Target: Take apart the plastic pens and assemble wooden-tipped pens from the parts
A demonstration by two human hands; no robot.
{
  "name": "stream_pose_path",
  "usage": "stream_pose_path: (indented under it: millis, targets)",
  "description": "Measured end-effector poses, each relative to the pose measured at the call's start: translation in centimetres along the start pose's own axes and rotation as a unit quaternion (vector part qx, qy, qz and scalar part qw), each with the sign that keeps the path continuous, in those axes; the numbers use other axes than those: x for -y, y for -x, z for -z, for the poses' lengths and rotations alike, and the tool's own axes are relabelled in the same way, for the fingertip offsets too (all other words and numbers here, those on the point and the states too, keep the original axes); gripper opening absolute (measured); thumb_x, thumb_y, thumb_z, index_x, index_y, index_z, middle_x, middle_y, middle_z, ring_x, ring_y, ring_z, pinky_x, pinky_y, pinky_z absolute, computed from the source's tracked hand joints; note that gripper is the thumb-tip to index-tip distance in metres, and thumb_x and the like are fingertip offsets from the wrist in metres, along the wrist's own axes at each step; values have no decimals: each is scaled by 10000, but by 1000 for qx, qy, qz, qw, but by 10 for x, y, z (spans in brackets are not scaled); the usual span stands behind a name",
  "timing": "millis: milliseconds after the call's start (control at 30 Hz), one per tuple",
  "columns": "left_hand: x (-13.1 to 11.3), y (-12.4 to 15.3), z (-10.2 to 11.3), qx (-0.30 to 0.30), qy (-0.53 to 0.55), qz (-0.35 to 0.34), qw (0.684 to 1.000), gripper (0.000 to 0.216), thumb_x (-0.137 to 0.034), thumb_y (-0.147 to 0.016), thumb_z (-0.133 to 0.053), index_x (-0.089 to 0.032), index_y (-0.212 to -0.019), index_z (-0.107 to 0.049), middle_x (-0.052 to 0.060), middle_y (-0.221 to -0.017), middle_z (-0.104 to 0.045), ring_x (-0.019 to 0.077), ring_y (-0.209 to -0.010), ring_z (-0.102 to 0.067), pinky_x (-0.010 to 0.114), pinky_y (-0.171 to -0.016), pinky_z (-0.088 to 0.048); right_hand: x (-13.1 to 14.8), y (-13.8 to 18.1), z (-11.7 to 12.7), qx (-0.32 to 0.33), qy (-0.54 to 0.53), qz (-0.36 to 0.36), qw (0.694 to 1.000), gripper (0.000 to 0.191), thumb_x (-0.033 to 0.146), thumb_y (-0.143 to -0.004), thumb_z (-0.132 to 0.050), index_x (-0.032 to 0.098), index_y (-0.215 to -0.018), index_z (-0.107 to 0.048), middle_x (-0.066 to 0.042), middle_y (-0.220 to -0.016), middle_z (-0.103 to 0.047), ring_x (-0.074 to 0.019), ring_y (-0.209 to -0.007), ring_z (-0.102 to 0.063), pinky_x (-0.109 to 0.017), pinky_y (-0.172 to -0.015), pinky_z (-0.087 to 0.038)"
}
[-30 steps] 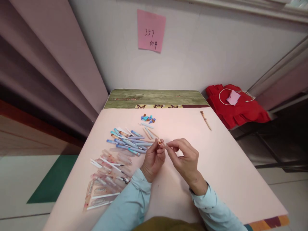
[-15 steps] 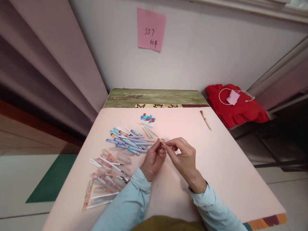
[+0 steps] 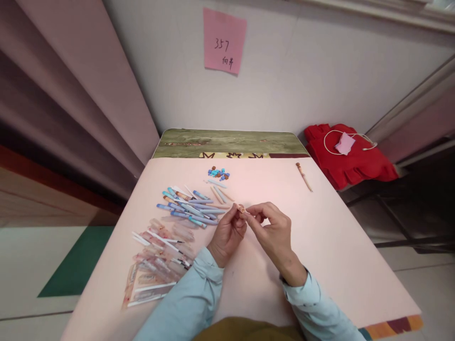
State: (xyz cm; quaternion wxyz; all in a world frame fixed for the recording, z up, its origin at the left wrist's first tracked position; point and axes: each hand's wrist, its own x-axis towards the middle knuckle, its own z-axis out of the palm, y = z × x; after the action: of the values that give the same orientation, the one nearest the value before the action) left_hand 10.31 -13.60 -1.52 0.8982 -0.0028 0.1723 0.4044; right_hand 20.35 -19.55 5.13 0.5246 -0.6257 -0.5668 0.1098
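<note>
Over the middle of the pink table (image 3: pixel 330 246), my left hand (image 3: pixel 227 234) is closed around a short tan pen barrel (image 3: pixel 241 209) whose open end pokes up between the fingertips. My right hand (image 3: pixel 272 232) pinches a tiny part against that open end; the part is too small to name. Both hands touch at the fingertips. Just left of them lies a heap of blue and tan pen barrels (image 3: pixel 190 206). A cluster of small blue and brown caps (image 3: pixel 219 174) lies farther back.
Clear pen sleeves and white refills (image 3: pixel 159 258) lie at the table's left front. One assembled tan pen (image 3: pixel 304 176) lies at the back right. A red cloth with a white cable (image 3: pixel 346 154) sits right of the table. A pink note (image 3: pixel 223 40) hangs on the wall.
My right hand has moved left and brought its fingertips up to the barrel's open end, where they now stay. The left hand has barely shifted.
</note>
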Motion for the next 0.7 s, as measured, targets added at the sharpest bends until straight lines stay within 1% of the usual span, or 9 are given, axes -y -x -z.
stream_pose_path:
  millis: [67, 167, 233, 333, 400, 433, 567, 633, 700]
  targets:
    - [-1, 1, -1, -5, 4, -1, 1000, 122, -160, -898, -612, -86, -803, -629, -5, -675, -607, 17, -499, -517, 96, -489, -460, 1, 0, 2, -5, -18, -22, 1000, 71, 260, -828, -715, 208, -781, -700, 10, -701, -642, -107, -575, -543, -244, -573, -461]
    - [-2, 4, -3, -7, -6, 15, 1000, 176, -200, -935, -560, -93, -810, -624, 3, -672, -602, 18, -468, -501, 88, -430, -426, -2, 0, 3, -20, -32, -40, 998, 95, 284, -837, -695, 203, -789, -700, -4, -718, -653, -121, -615, -568, -255, -603, -476]
    - [-3, 6, -4, -3, -13, 26, 1000, 188, -218, -947, -540, -97, -828, -621, 0, -655, -592, 21, -446, -487, 93, -410, -415, -9, -2, 3, -33, -38, -53, 997, 111, 299, -844, -675, 196, -809, -702, -19, -751, -669, -134, -654, -588, -264, -627, -486]
    - [-3, 10, -6, -4, -19, 31, 999, 150, -203, -938, -552, -100, -850, -617, -2, -651, -593, 28, -448, -495, 98, -408, -412, -25, -12, 0, -34, -70, -105, 991, 183, 361, -841, -661, 183, -860, -701, -25, -761, -681, -141, -655, -596, -265, -611, -489]
    - [-3, 13, -7, -4, -30, 41, 999, 121, -188, -920, -578, -96, -852, -617, -1, -651, -595, 31, -457, -508, 97, -408, -407, -38, -24, -5, -9, -79, -136, 988, 237, 401, -826, -661, 174, -882, -700, -19, -725, -676, -142, -625, -587, -260, -583, -479]
    - [-2, 14, -7, -2, -36, 47, 998, 107, -179, -908, -596, -94, -846, -616, 0, -652, -596, 32, -464, -516, 97, -408, -404, -45, -30, -9, 10, -73, -140, 987, 248, 408, -818, -660, 171, -878, -702, -18, -713, -676, -143, -615, -582, -259, -579, -474]
    - [-2, 16, -7, 3, -43, 61, 997, 77, -159, -857, -660, -103, -830, -615, -4, -656, -590, 42, -492, -546, 97, -413, -404, -71, -51, -32, 96, -2, -109, 989, 216, 371, -806, -623, 174, -807, -710, -24, -716, -692, -142, -597, -572, -258, -589, -456]
    - [-2, 16, -6, 8, -39, 65, 997, 77, -162, -847, -673, -108, -840, -620, -7, -659, -588, 45, -501, -553, 99, -416, -408, -80, -58, -47, 125, 34, -90, 988, 200, 345, -800, -604, 181, -797, -717, -17, -696, -686, -141, -587, -567, -253, -582, -441]
    - [-2, 15, -4, 17, -34, 65, 997, 90, -167, -835, -689, -107, -838, -623, -7, -664, -590, 46, -509, -558, 100, -419, -412, -86, -63, -60, 138, 60, -75, 986, 187, 319, -791, -592, 189, -793, -726, -8, -675, -678, -140, -589, -567, -248, -584, -427]
